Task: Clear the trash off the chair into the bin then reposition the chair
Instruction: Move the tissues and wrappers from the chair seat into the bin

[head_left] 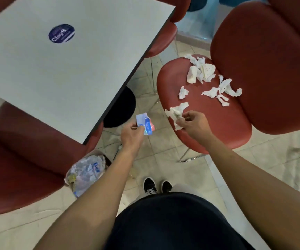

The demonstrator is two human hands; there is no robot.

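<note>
Right grip: the right hand (192, 123) pinches a crumpled white tissue (177, 112) at the red padded chair seat's (208, 127) 8 o'clock edge.
Left grip: the left hand (131, 132) clasps a blue-and-pink plastic wrapper (145, 124).
Pose: both forearms reach forward.
Remaining: torn white tissue scraps (212, 82) toward 1 o'clock.
Bin: the plastic-lined bin (86, 170), partly hidden.

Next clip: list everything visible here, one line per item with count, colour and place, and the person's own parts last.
chair: one, red, right of table, holding the trash
tissue scraps: several, white, scattered across the seat
wrapper: one, blue and pink, in left hand
crumpled tissue: one, white, at seat's front edge
bin: one, clear-lined, part full, floor by table corner
table: one, grey, upper left
sticker: one, dark blue, on table
other chairs: three, red, around table
shoes: two, black
left hand: pinches wrapper
right hand: pinches crumpled tissue
</note>
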